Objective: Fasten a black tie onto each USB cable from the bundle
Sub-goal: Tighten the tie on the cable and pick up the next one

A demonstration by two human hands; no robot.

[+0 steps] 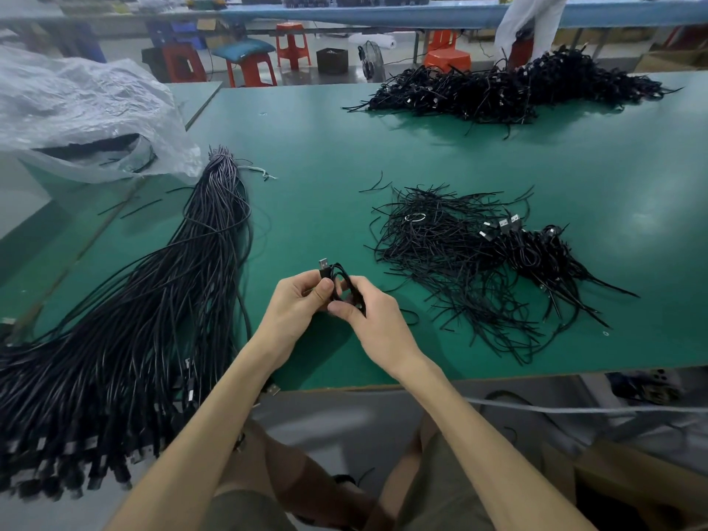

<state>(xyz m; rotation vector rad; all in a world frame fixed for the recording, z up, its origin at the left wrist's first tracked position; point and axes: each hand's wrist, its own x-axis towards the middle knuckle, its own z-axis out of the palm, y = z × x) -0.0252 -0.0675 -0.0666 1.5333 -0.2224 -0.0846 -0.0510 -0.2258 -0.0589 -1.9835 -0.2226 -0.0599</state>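
Cable (340, 279), coiled with its plug (324, 263) pointing up, is held over the table (325, 166) near its front edge. The left hand (295, 305) and right hand (373, 316) both pinch the coil. Loose ties (440, 243) lie to the right, the bundle (153, 300) to the left, and a heap (498, 90) well behind.

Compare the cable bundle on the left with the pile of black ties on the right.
The cable bundle lies roughly parallel, spilling over the table's near edge; the tie pile is a criss-cross heap wholly on the table. The cables are long, the ties short. Both are black.
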